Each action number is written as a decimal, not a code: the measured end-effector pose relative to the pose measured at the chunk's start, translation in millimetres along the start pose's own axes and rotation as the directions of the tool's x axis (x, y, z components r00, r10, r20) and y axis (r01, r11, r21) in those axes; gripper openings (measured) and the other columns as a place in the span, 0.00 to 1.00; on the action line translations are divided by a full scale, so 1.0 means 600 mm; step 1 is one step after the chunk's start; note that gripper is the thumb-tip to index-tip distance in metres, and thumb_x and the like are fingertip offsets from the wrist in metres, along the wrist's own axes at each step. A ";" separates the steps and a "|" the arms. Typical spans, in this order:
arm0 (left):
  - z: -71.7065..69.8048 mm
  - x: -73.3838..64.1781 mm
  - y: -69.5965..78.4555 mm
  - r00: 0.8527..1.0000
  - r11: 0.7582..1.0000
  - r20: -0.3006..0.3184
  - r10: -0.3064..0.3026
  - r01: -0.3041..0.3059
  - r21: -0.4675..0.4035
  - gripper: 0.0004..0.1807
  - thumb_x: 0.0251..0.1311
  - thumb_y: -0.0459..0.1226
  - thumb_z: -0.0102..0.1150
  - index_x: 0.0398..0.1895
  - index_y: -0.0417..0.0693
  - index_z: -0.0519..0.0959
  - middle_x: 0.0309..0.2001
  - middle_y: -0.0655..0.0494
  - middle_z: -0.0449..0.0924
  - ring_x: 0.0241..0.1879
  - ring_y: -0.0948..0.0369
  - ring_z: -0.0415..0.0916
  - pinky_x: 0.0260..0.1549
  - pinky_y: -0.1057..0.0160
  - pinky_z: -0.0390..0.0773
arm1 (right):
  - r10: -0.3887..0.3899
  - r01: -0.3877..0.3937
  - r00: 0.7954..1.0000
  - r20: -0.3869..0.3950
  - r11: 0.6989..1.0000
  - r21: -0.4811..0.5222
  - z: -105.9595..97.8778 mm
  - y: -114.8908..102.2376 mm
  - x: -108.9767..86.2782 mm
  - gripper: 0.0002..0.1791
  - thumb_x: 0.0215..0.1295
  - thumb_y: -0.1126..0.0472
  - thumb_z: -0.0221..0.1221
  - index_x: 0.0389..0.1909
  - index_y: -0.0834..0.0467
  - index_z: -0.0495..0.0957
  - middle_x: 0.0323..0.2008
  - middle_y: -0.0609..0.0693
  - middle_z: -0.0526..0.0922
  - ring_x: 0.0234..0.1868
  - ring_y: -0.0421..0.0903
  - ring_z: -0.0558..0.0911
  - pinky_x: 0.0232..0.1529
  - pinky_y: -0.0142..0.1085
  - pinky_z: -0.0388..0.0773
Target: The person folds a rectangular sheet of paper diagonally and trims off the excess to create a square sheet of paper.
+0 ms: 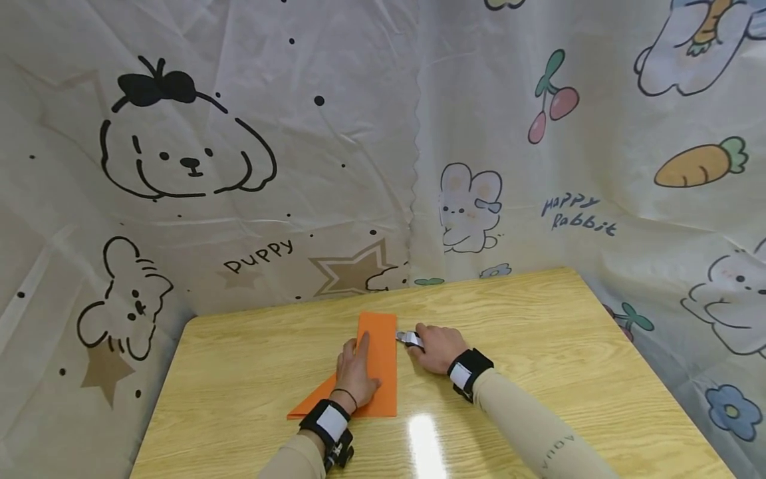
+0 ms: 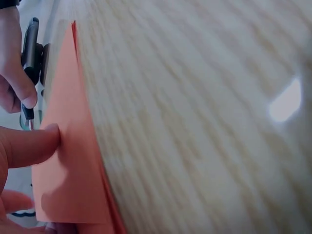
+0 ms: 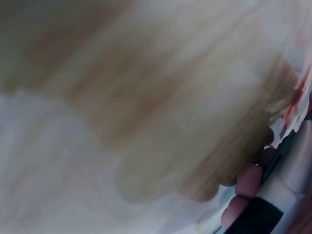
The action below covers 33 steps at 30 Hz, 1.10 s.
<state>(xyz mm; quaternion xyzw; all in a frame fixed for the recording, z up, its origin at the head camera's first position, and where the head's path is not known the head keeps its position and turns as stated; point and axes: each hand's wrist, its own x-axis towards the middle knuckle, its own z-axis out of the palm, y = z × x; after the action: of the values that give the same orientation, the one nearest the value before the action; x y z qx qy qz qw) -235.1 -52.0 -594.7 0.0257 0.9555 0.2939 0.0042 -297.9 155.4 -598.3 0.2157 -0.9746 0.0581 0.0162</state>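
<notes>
A folded sheet of orange paper [image 1: 383, 362] lies on the wooden table, with a slanted flap [image 1: 314, 400] sticking out at its lower left. My left hand [image 1: 356, 376] rests flat on the paper, index finger stretched along it and thumb out to the right. In the left wrist view the layered fold of the orange paper [image 2: 80, 126] shows beside my thumb. My right hand [image 1: 441, 348] grips a silver and black utility knife [image 1: 409, 338], its tip right at the paper's right edge. In the right wrist view, fingers curl round the utility knife [image 3: 292, 175].
The pale wooden table [image 1: 509, 313] reaches out around both hands, with a bright glare spot near its front. Behind it and at both sides hangs a printed white cloth [image 1: 359, 153] with cartoon animals.
</notes>
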 end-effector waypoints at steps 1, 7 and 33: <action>0.000 0.001 0.001 1.000 1.000 -0.009 -0.002 0.002 -0.005 0.54 0.34 0.34 0.73 0.67 0.49 0.53 0.57 0.39 0.55 0.50 0.45 0.60 0.46 0.50 0.66 | -0.001 0.001 1.000 0.001 1.000 0.000 0.000 0.001 -0.002 0.19 0.56 0.37 0.50 0.33 0.49 0.68 0.18 0.41 0.67 0.15 0.38 0.66 0.12 0.33 0.59; -0.001 0.001 0.006 0.999 1.000 -0.040 0.010 -0.009 0.008 0.53 0.30 0.32 0.74 0.66 0.51 0.57 0.41 0.48 0.58 0.37 0.53 0.60 0.34 0.59 0.65 | 0.039 -0.039 0.999 0.014 0.999 0.035 -0.004 0.004 -0.009 0.19 0.57 0.39 0.50 0.32 0.51 0.68 0.16 0.43 0.67 0.14 0.39 0.66 0.12 0.34 0.59; -0.029 0.013 0.011 0.992 0.882 0.078 -0.103 0.127 -0.454 0.30 0.50 0.37 0.61 0.58 0.37 0.66 0.57 0.40 0.66 0.56 0.46 0.63 0.52 0.48 0.64 | 0.030 -0.031 0.999 0.024 0.999 0.015 -0.006 0.019 -0.020 0.18 0.56 0.39 0.51 0.32 0.51 0.68 0.16 0.43 0.66 0.14 0.40 0.65 0.12 0.35 0.59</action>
<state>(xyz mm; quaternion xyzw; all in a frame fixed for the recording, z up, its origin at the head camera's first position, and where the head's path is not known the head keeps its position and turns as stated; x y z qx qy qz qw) -242.7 -55.9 -576.5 -0.0250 0.8586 0.5093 0.0524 -291.6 171.1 -596.8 0.2016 -0.9774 0.0633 0.0019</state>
